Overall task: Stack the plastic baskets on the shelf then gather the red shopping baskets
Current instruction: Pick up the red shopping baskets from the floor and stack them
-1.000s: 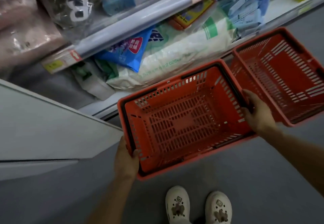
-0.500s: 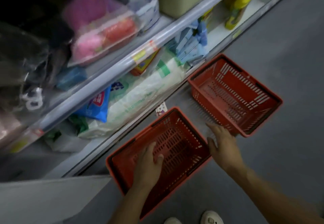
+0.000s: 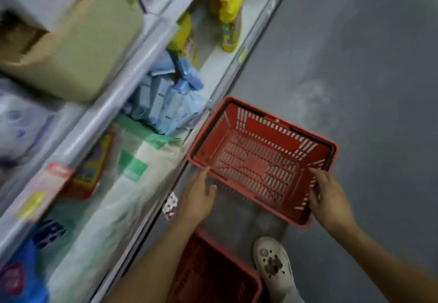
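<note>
Head view, looking down a shop aisle. Far red shopping basket point(image 3: 258, 160) on the grey floor point(image 3: 355, 89), just beside the foot of the shelf point(image 3: 132, 70), open side up and nothing inside. Left hand point(image 3: 198, 198) at the basket's near-left rim, fingers reaching for it and only loosely bent, thumb apart; whether already touching the rim, impossible to tell through the blur. Right hand point(image 3: 328, 196) at the near-right corner of the same basket, fingers lying against the slotted wall, thumb on the outside; looks like contact, a closed grasp not plainly shown. Second red basket point(image 3: 213, 272) nearer than the first, beneath the left forearm, next to a white shoe point(image 3: 272, 264). Shelf above the baskets crowded with blue packets point(image 3: 166, 98), a big white-and-green bag point(image 3: 132, 172) and yellow packs point(image 3: 230, 13).

Judging by the thin slotted plastic: light, stiff enough to lift empty by two rim points, slightly flexible in the walls, smooth but not slippery. Best hold probably the thick rim on opposite short sides, then lift level for nesting with the nearer basket.
</note>
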`<state>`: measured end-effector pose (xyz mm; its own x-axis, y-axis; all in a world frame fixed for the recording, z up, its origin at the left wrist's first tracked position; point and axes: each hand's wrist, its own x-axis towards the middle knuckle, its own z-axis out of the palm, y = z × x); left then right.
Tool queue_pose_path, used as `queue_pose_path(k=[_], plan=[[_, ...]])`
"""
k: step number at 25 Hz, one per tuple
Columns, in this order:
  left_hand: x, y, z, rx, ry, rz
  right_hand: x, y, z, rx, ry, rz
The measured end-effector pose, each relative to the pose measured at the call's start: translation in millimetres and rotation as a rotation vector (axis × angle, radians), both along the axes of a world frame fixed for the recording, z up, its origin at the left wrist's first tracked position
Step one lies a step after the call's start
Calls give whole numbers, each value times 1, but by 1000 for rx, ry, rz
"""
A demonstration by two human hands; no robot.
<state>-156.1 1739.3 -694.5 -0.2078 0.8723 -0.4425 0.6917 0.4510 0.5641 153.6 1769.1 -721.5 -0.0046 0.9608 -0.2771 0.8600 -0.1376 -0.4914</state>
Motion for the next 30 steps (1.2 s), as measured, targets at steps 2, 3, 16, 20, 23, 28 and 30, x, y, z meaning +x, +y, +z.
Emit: queue_pose_path(k=[2, 3, 16, 20, 23, 28, 30], plan=[[0, 48, -34, -34, 48, -48, 17, 20, -24, -34, -21, -91], [0, 73, -52, -44, 83, -91, 27, 29, -37, -45, -17, -148], [-30, 197, -120, -142, 144, 39, 20, 40, -97, -85, 320, -555], [-52, 163, -147, -165, 60, 167, 29, 38, -84, -75, 289, -687], [-46, 119, -144, -164, 9, 257, 43, 34, -56, 19, 284, -676], [-12, 56, -84, -40, -130, 423, 69, 13, 14, 118, 323, -564], [8, 32, -27, 2, -189, 458, 82, -1, 45, 149, 326, -522]])
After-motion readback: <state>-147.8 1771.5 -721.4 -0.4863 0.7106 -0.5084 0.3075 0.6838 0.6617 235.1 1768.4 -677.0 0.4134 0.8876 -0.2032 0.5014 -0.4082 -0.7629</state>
